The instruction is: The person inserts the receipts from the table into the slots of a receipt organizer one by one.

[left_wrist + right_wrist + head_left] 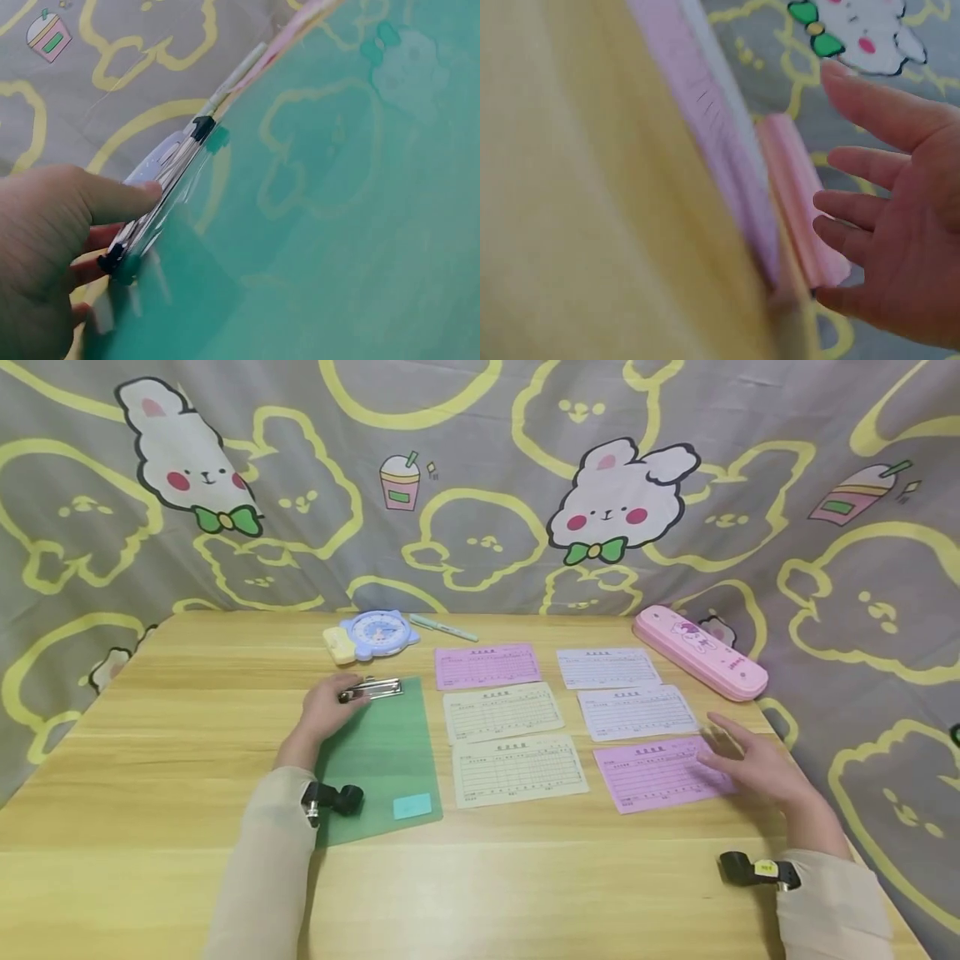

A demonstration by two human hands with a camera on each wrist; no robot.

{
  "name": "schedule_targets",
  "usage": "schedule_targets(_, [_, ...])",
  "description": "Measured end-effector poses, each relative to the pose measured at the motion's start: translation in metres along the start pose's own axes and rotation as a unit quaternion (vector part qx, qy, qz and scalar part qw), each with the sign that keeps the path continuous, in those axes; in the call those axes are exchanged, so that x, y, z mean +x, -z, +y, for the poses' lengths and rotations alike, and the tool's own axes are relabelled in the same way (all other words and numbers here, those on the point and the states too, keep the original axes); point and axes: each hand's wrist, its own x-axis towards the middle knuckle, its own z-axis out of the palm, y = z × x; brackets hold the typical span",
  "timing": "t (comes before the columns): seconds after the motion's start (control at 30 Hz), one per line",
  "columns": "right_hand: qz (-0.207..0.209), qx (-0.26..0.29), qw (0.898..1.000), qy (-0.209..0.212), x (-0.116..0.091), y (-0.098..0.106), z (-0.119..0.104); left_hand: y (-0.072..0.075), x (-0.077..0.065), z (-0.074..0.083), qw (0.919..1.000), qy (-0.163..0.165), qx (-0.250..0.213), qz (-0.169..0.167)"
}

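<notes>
My left hand point(330, 703) grips a green clipboard point(382, 752) at its metal clip point(169, 180). In the left wrist view the thumb lies on the clip and the fingers curl round its far side. The clipboard lies flat on the left, with a small light-blue label point(412, 807) at its lower right corner. Over the right edge of a pink form slip point(648, 777), my right hand point(761, 766) hovers with its fingers spread and nothing in them. Behind that slip are two whitish slips point(609, 669). Two pale yellow-green slips point(517, 772) and another pink slip point(487, 665) form the column beside the clipboard.
At the back of the wooden table point(510, 885) stand a blue and yellow toy-like clock point(378, 633) and a pale green pen point(444, 627). A pink pencil case point(701, 652) lies at the back right. A patterned grey curtain point(480, 468) hangs behind the table.
</notes>
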Motion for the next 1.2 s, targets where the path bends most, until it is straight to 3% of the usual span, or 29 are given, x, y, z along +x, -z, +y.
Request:
schedule_targets(0.23, [-0.024,0.019,0.999,0.007,-0.003,-0.006,0.016,-0.007,-0.002,-0.003,0.9979,-0.015,0.016,0.061])
schedule_targets(0.53, [-0.036,-0.031,0.999,0.024,-0.007,-0.010,0.021,-0.008,-0.006,-0.001,0.9956,0.009,0.012,0.092])
schedule_targets(0.7, [-0.027,-0.051,0.997,0.047,-0.005,-0.013,0.025,-0.008,-0.005,-0.002,0.9954,0.018,0.023,0.092])
schedule_targets(1.2, [-0.022,-0.031,0.999,0.029,-0.004,-0.012,0.021,-0.006,-0.003,0.004,0.9957,0.056,0.054,0.051])
